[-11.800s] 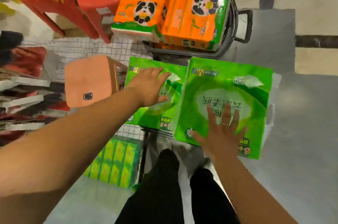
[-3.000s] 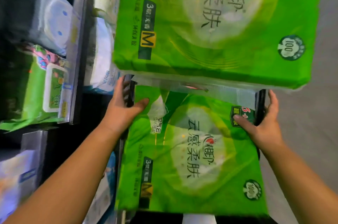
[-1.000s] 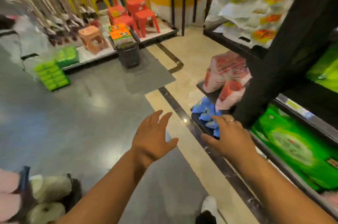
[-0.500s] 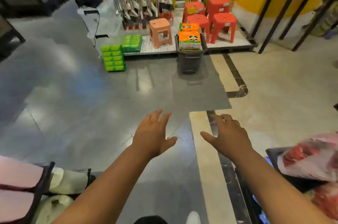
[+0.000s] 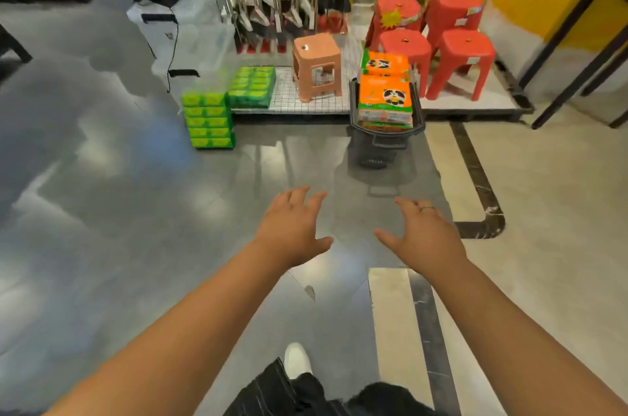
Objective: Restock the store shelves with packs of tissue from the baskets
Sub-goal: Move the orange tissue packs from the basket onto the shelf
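Your left hand (image 5: 292, 228) and right hand (image 5: 424, 232) hang spread and empty, well short of the dark basket (image 5: 377, 147), in which orange panda-printed tissue packs (image 5: 385, 99) sit stacked, lettering too blurred to read; green packs (image 5: 209, 119) stand left of that basket.

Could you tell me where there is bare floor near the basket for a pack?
Bare grey floor lies between the green stack and the basket, and between the basket and the left hand and right hand. Crowded: the platform behind, with stools; the basket, full of orange packs.
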Available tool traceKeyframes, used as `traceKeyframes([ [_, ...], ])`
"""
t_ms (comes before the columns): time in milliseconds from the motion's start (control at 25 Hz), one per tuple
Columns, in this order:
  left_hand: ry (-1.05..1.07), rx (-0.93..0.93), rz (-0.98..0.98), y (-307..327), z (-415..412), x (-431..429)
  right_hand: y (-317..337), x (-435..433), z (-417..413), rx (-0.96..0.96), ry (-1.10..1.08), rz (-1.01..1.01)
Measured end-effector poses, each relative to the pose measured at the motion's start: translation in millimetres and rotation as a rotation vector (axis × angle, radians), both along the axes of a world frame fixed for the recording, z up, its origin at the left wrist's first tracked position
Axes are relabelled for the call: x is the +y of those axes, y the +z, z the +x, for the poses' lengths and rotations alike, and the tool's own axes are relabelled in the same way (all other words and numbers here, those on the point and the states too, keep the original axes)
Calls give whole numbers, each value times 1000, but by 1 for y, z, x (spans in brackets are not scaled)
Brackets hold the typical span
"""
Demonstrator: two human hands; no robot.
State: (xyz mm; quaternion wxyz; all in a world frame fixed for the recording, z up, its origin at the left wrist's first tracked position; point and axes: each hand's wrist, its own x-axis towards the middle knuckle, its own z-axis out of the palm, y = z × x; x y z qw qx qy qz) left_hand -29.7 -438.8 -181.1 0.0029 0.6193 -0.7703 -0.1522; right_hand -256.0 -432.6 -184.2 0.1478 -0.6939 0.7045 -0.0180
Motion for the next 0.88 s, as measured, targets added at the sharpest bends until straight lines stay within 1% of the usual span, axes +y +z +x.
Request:
traceKeyframes([
  [200, -47, -5, 24, -2, -19, -163, -4, -144, -24, -7, -60, 37],
  [400, -70, -12, -29, -21, -75, -343, -28, -326, -81, 24, -53, 28],
  [520, -69, -23, -6, -29, -109, -422, -33, -413, -109, 36, -19, 47],
  [680, -47, 32, -10, -37, -139, -534, -37, -524, -146, 46, -14, 86],
  [880, -44, 135, -5, -73, -155, -676, -74, -647, -182, -53, -93, 110],
])
